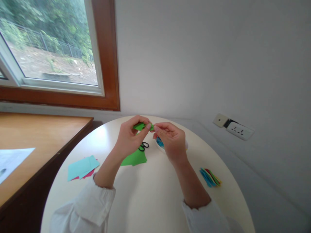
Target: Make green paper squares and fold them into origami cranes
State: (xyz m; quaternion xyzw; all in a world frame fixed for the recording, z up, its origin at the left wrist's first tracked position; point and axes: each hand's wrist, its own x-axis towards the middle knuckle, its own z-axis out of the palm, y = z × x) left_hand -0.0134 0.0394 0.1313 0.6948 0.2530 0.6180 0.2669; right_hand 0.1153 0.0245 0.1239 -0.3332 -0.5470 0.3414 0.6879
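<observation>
In the head view, we have two hands at work over one round white surface (pixel 150 200). Our left hand (pixel 132 136) is closed on a small green paper piece (pixel 139 126), and our right hand (pixel 172 140) pinches its right end, so the grip is clamped on it from both sides. The piece is between our hands, near the far edge of the surface. We think we are bending or shaping it (any fold is too small to tell). The next move seems to call for a soft, steady pinch. Now we count: one green piece held; one pair of scissors (pixel 143 146) with two black loops, partly over the green sheets (pixel 134 158), which are at least two; at least two light blue sheets (pixel 82 167) on the left, with at least one pink sheet (pixel 89 174) under them; one white bowl (pixel 161 149) with blue bits (pixel 159 141), partly hidden by our right hand; and one bunch of colored strips (pixel 210 177) on the right, too packed to count.
</observation>
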